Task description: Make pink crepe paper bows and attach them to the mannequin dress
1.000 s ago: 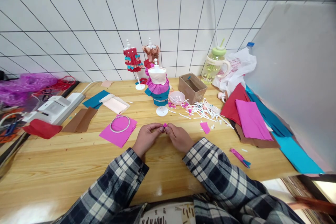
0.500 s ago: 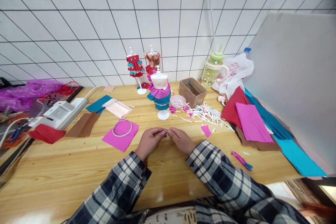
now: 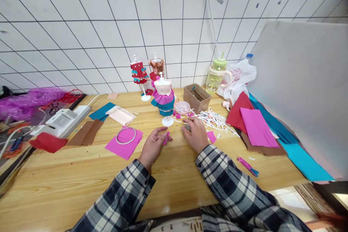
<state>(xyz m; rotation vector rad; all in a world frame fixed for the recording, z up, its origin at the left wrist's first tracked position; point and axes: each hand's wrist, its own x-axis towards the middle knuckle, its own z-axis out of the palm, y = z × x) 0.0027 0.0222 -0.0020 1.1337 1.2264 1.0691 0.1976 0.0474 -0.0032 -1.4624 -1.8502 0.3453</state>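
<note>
My left hand (image 3: 153, 145) pinches a small folded piece of magenta crepe paper (image 3: 166, 139) between thumb and fingers, just above the table. Over to the right, my right hand (image 3: 196, 134) is curled down at the edge of the white paper sticks (image 3: 214, 120). A small greyish thing shows under its fingertips, too hidden to name. Behind both hands stands a small white dress form (image 3: 168, 120) wearing a cream top, a magenta ruffle and a teal skirt. A loose magenta scrap (image 3: 211, 137) lies right of my right hand.
At the back are a cardboard box (image 3: 197, 98), a pink bowl (image 3: 182, 108), a green-lidded bottle (image 3: 216, 76) and a red-dressed form (image 3: 139, 74). A ring (image 3: 125, 135) rests on magenta paper at left, near a power strip (image 3: 65, 119). Coloured paper sheets (image 3: 258, 128) lie right.
My hands have parted from their shared pinch. The right has moved right and forward to the paper sticks, while the left keeps the magenta piece, now visible. The view has shifted slightly.
</note>
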